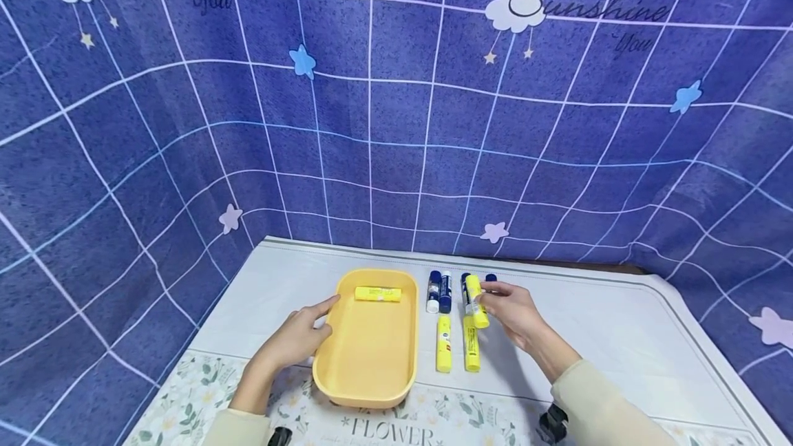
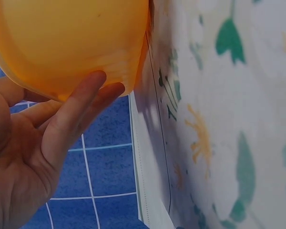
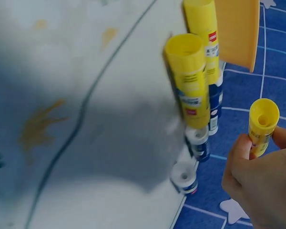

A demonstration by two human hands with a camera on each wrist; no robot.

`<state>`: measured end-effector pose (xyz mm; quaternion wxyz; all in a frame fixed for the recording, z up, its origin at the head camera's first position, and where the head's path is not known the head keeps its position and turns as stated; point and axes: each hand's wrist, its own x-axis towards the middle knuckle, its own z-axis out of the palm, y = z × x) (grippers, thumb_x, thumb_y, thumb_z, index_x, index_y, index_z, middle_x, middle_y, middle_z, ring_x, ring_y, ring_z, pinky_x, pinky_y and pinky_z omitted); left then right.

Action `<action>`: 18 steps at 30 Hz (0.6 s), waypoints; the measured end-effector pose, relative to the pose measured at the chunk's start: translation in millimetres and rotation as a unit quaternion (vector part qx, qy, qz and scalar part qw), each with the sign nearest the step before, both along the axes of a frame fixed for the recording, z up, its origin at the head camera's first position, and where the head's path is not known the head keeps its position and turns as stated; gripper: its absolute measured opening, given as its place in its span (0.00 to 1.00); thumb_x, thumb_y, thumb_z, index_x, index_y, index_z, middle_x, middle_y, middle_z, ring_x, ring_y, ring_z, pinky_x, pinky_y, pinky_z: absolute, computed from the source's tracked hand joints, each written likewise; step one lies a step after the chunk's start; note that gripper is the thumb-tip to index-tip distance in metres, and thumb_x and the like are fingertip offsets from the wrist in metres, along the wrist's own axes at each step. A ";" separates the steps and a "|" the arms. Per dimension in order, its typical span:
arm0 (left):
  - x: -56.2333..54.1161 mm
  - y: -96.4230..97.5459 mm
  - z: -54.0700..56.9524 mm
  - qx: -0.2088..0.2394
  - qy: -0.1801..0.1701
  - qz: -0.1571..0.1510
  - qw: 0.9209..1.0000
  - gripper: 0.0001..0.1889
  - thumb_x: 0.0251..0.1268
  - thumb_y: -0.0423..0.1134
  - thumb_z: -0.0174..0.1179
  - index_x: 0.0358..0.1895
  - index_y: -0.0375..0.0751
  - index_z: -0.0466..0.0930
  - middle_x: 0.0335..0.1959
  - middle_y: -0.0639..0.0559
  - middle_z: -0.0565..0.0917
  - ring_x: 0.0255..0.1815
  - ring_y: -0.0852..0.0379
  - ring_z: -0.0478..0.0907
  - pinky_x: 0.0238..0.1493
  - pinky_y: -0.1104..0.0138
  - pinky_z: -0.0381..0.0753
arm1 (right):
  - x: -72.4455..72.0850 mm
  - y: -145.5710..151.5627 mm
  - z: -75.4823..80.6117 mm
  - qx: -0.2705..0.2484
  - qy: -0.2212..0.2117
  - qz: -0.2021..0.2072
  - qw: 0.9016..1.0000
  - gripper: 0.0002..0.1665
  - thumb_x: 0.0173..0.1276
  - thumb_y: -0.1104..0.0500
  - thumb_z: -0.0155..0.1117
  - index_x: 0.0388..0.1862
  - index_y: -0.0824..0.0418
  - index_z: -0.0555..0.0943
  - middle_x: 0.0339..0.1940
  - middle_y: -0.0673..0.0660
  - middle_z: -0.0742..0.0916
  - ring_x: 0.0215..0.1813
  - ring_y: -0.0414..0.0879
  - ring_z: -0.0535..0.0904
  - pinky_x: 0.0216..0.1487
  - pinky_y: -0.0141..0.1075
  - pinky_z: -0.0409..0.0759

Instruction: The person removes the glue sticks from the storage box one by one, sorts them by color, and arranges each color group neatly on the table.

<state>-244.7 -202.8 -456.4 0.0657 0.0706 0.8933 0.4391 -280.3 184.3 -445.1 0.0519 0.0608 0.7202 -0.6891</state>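
Note:
A yellow glue stick [image 1: 476,301] is pinched between the thumb and fingers of my right hand [image 1: 513,310], raised above the other sticks; its hollow base end [image 3: 263,114] faces the right wrist camera. My left hand [image 1: 296,337] holds the yellow plastic tray [image 1: 365,363] at its left rim, with fingertips [image 2: 93,81] against the outer wall. Inside the tray, near its far end, another yellow glue stick [image 1: 378,294] lies crosswise. Two more yellow glue sticks, one left [image 1: 444,344] and one right [image 1: 471,346], lie on the table between the tray and my right hand.
Several dark blue and white glue sticks [image 1: 445,292] lie behind the yellow ones, some partly hidden by my right hand. The white table [image 1: 595,322] has a floral cover [image 1: 204,384] along its near side. A blue gridded curtain [image 1: 396,122] rises behind it.

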 end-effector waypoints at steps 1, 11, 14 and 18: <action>0.0 -0.2 -0.3 0.002 0.001 0.000 1.000 0.32 0.71 0.30 0.52 0.79 0.39 0.64 0.60 0.34 0.84 0.11 0.60 0.66 0.20 0.69 0.76 | 1.7 3.1 -1.3 -0.003 -0.002 -0.001 1.000 0.32 0.66 0.71 0.62 0.69 0.78 0.70 0.45 0.55 0.78 0.42 0.39 0.75 0.43 0.25 0.79; -1.3 -1.1 -2.0 0.002 0.005 -0.002 1.000 0.32 0.72 0.30 0.52 0.79 0.38 0.64 0.66 0.34 0.80 0.12 0.60 0.67 0.28 0.70 0.79 | 21.2 24.2 -12.7 0.019 -0.029 -0.026 0.999 0.33 0.66 0.69 0.63 0.69 0.78 0.71 0.45 0.56 0.81 0.43 0.40 0.77 0.44 0.27 0.80; -1.4 -1.5 -2.3 0.003 0.004 -0.003 1.000 0.32 0.72 0.30 0.52 0.79 0.38 0.64 0.64 0.34 0.81 0.11 0.60 0.66 0.25 0.69 0.78 | 26.4 28.8 -19.1 0.021 -0.034 -0.030 0.999 0.33 0.66 0.69 0.63 0.69 0.79 0.70 0.45 0.56 0.81 0.43 0.41 0.76 0.43 0.27 0.80; -0.7 -1.9 -1.7 0.001 0.003 -0.002 1.000 0.32 0.72 0.30 0.52 0.79 0.38 0.64 0.61 0.34 0.83 0.11 0.60 0.65 0.20 0.69 0.75 | 32.3 32.8 -29.6 0.035 -0.056 -0.037 0.997 0.33 0.65 0.68 0.63 0.69 0.78 0.71 0.49 0.60 0.80 0.43 0.43 0.76 0.41 0.28 0.80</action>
